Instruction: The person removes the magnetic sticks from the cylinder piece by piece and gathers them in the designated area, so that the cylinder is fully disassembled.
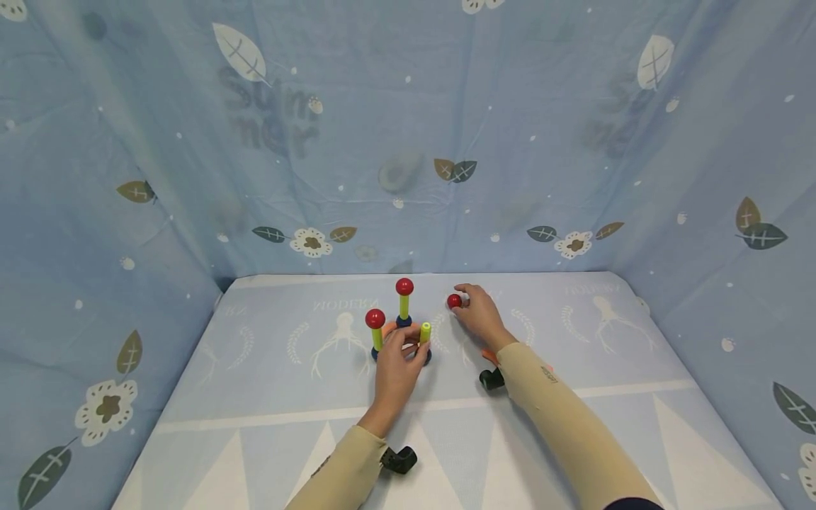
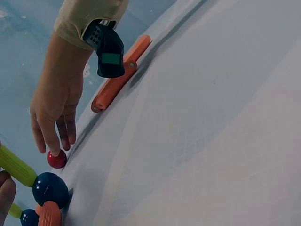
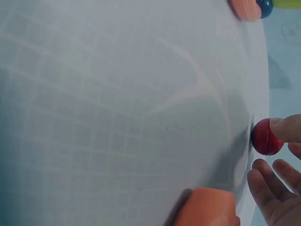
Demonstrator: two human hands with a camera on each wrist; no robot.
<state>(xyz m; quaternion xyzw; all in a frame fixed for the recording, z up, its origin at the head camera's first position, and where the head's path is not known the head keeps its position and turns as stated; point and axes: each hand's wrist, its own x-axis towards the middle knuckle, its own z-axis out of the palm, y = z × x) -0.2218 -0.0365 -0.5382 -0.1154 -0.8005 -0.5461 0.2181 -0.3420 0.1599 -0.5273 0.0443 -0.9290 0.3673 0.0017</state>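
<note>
My left hand [image 1: 397, 375] pinches an upright yellow-green rod [image 1: 425, 332] on a toy frame of rods and balls. Two other yellow-green rods on that frame carry red balls [image 1: 404, 286] on top; the rod at my left fingers has a bare top. Dark blue balls [image 2: 50, 189] join the rods to orange pieces [image 2: 50, 214] at the base. To the right, my right hand [image 1: 482, 316] holds a loose red ball [image 3: 266, 137] low at the table, with the thumb on its side and the other fingers partly spread.
Orange rods [image 2: 117, 84] lie on the table near the right forearm, partly hidden by the sleeve in the head view. A black wrist camera [image 1: 399, 460] sits on the left wrist. Blue patterned cloth [image 1: 395, 142] stands behind the white-and-grey tabletop [image 1: 268, 375].
</note>
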